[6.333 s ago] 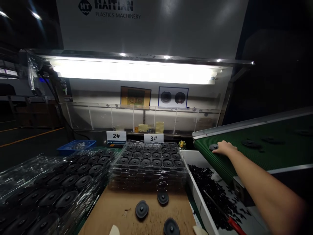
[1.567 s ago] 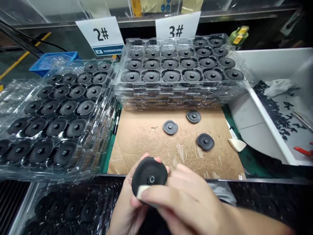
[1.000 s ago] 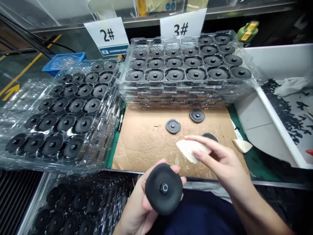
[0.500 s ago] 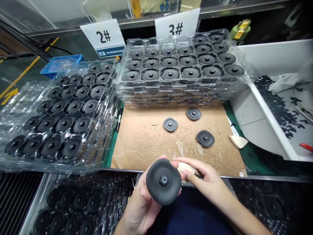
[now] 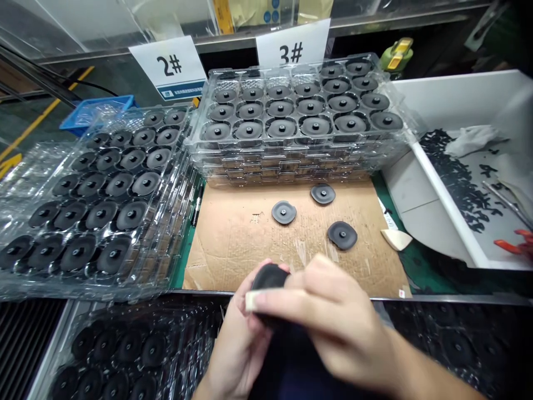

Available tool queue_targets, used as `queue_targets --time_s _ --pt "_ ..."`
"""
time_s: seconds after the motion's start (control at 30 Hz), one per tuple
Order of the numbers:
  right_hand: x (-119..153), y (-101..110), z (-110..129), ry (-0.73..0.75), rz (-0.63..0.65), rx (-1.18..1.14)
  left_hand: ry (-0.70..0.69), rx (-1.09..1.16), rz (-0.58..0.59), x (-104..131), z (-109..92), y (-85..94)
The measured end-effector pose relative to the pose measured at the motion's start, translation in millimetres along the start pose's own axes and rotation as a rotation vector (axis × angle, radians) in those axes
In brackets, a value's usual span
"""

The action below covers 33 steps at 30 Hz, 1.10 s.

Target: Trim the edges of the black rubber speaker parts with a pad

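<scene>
My left hand [image 5: 239, 344] is closed around the edge of a black rounded disc part [image 5: 268, 278], held over the table's front edge. Across the disc's face, my right hand [image 5: 345, 319] pinches a cream-coloured pad [image 5: 251, 301] against or just above it; contact cannot be made out. The right hand is blurred and covers much of the disc, its centre boss included. Beyond the hands, three similar discs lie apart on a cardboard sheet [image 5: 225, 244]: a grey-looking one [image 5: 283, 212], a far one [image 5: 322, 193] and a right-hand one [image 5: 342, 235].
Stacked clear trays [image 5: 291, 150] with black discs stand behind the cardboard, under a "3#" sign [image 5: 291, 44]. More filled trays [image 5: 141, 233] are at left. At right, a white bin [image 5: 447, 205] holds small black pieces and red-handled pliers [image 5: 514, 244]. A cream wedge [image 5: 396, 239] lies beside it.
My right hand has swung left and over the disc, bringing the cream pad to its front. The disc in my left hand has tilted. The view has shifted slightly.
</scene>
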State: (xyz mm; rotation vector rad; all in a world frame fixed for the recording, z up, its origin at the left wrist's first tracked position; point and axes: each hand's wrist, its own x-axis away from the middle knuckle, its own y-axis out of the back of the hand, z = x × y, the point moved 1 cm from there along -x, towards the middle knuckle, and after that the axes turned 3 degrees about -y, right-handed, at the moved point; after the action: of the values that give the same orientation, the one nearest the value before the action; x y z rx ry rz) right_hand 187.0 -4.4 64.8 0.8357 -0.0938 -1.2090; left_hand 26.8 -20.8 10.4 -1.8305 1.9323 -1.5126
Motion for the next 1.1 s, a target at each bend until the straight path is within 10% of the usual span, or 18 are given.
queue_targets --time_s 0.3,0.53,0.8,1.0,1.1 --pt "-10.5 -22.0 -33.2 -0.277 0.050 -0.246 -0.170 -0.006 -0.105 -5.2 -1.2 10.8" --pt "30.0 -66.2 -88.8 -0.540 0.124 -0.095 -0.158 0.101 -0.072 -10.7 -10.5 21.0" --pt "-21.4 -43.8 -22.2 -0.399 -0.165 -0.209 -0.217 0.104 -0.061 -13.5 -7.0 12.9" --pt "-42.9 -47.3 8.7 -0.170 0.112 -0.252 -0.217 0.110 -0.061 -8.9 -11.1 14.2" --pt "-48.3 -49.7 7.1 -0.146 -0.015 -0.140 -0.227 0.095 -0.092 -7.5 -13.0 9.3"
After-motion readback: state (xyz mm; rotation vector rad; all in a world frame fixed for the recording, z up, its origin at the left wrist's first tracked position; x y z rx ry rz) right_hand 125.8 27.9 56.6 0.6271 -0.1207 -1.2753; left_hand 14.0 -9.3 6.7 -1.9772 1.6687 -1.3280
